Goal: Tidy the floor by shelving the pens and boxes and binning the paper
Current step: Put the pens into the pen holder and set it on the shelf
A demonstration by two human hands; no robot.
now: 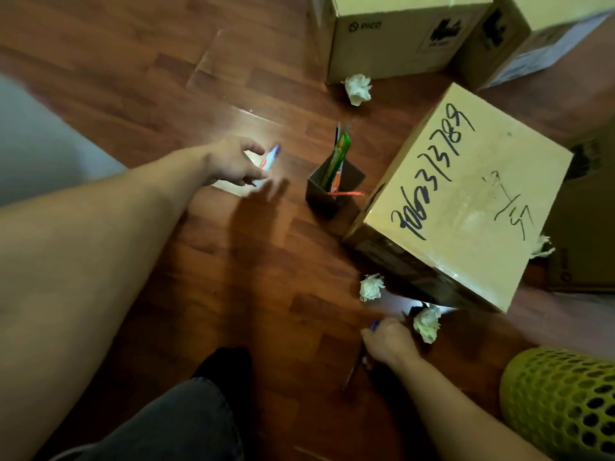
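Left hand [233,164] holds a pen [270,157] above wooden floor [133,78].

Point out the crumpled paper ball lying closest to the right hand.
The paper ball just beyond the right hand, below the handwritten box's near corner. The other ball sits farther up-left, and one lies far off by the printed boxes.

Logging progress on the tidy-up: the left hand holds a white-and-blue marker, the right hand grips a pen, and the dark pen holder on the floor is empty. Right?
Not quite. The head view shows the pen holder already holds several pens. The left hand does hold the marker, and the right hand grips a pen.
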